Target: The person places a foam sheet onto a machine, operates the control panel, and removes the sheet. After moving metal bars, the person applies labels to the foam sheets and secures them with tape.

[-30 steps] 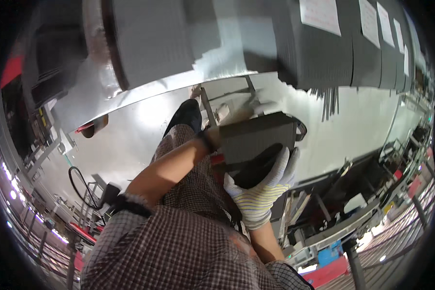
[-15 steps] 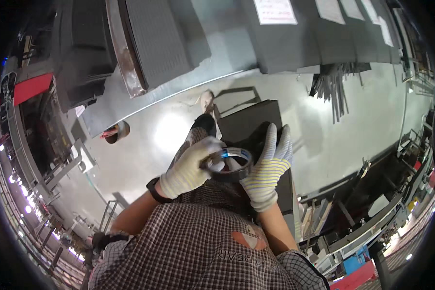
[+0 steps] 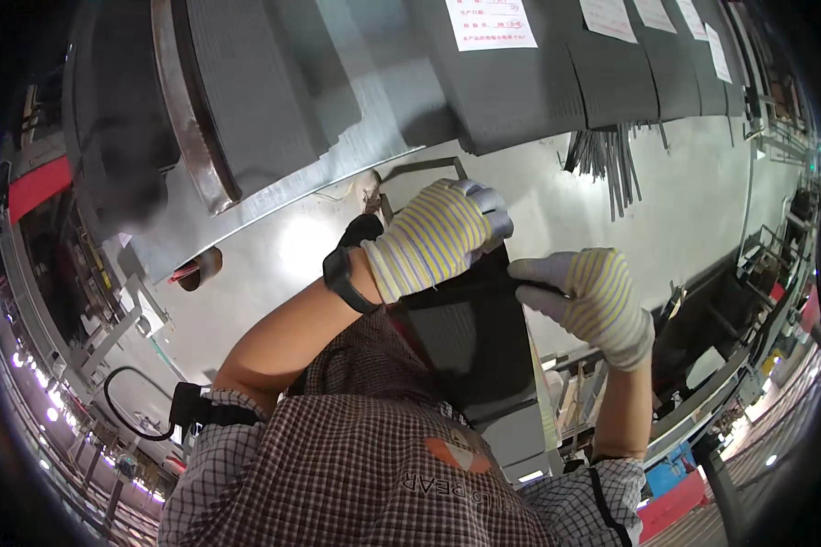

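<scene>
Both my hands wear white knit gloves with yellow and blue-grey stripes. My left hand (image 3: 438, 239) is closed, back upward, over the far end of a dark, flat-topped piece (image 3: 470, 342) in front of me. Its fingers curl under, hiding whatever they hold; the roll of black tape does not show. Off the piece's right edge, my right hand (image 3: 597, 301) points its thumb and fingers left. A thin black strip, apparently tape, shows between them. Whether it runs across to my left hand is unclear.
Ahead is a metal table (image 3: 383, 100) carrying dark grey stacked sheets (image 3: 255, 73) and a rusty metal bar (image 3: 192, 118). Papers (image 3: 491, 23) lie on more dark stacks at the far right. Dark strips (image 3: 611, 169) hang from their edge. A reddish-brown cup-like container (image 3: 208, 267) stands left.
The tape roll, seen in my left hand before, is out of sight. My left hand has moved forward and right, turning over. My right hand has moved right, off the dark piece, its fingers now pointing left.
</scene>
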The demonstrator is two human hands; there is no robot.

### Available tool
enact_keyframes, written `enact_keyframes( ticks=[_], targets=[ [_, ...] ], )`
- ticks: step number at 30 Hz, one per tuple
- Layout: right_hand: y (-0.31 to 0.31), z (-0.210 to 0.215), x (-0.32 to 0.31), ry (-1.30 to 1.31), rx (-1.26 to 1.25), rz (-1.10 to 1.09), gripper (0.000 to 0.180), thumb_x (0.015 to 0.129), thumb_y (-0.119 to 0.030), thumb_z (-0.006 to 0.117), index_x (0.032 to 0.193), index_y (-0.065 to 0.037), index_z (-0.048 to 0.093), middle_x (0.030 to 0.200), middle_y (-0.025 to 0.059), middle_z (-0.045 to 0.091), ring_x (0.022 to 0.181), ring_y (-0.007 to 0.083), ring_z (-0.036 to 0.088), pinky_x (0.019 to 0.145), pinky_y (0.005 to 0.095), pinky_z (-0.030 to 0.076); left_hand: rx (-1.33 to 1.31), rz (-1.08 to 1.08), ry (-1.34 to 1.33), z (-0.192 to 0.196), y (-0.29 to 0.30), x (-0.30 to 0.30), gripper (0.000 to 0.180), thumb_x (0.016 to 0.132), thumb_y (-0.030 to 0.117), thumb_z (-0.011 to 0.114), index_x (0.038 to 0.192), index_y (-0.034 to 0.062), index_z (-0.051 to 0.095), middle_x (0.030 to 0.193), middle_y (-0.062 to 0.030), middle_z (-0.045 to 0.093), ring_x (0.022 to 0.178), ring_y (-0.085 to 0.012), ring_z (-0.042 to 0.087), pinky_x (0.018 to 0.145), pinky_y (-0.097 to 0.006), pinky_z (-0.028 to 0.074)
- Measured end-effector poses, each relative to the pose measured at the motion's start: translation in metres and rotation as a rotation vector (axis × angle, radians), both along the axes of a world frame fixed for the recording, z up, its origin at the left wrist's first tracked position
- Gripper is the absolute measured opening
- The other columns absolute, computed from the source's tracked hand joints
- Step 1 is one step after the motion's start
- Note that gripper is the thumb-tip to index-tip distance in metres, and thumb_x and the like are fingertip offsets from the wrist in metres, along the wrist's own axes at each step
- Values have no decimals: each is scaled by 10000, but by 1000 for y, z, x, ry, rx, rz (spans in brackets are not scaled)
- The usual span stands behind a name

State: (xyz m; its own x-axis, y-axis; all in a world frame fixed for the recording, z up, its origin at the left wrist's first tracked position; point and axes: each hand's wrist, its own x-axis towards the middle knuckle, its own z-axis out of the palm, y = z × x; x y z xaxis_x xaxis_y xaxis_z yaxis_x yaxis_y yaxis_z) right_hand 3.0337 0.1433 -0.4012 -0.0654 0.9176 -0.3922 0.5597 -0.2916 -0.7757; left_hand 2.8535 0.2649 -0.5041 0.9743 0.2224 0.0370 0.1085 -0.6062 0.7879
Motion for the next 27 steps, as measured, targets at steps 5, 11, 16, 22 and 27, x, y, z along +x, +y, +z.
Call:
enact_keyframes(
  ticks=[5,11,16,22,27],
  targets=[
    [8,-12,-1,-145,-125,4,189,824,-206,709,964,-80,729,780,146,687,700,331,668,624,365,526,155,31,49,6,-3,-2,255,779,153,656,1028,98,680,1127,-73,629,1008,-291,589,858,-422,495],
    [-23,-124,38,-534,-177,156,122,826,-202,695,897,-106,719,801,148,690,707,330,669,625,387,522,131,9,15,5,-7,0,227,793,161,655,1011,109,691,1145,-74,625,1047,-285,590,891,-411,498],
    [-25,-116,18,-182,7,-512,201,832,-207,714,975,-69,681,731,131,661,644,314,637,598,386,507,94,346,-213,27,10,-31,297,842,181,689,1116,73,646,1224,-113,592,1121,-297,577,940,-426,485],
    [-22,-82,-13,-673,213,-31,292,834,-157,684,1115,-102,625,970,133,655,848,292,628,869,448,449,304,1314,-244,33,146,-152,712,847,29,736,1435,16,336,1300,-123,526,1157,-207,525,1026,-335,428],
    [-82,-95,19,-376,80,-493,261,847,-54,631,1104,-11,652,974,164,696,804,307,672,751,385,531,-620,1184,-317,26,172,-152,914,783,-48,751,1515,49,214,1325,-107,517,1198,-219,505,1021,-336,437]
  ],
)
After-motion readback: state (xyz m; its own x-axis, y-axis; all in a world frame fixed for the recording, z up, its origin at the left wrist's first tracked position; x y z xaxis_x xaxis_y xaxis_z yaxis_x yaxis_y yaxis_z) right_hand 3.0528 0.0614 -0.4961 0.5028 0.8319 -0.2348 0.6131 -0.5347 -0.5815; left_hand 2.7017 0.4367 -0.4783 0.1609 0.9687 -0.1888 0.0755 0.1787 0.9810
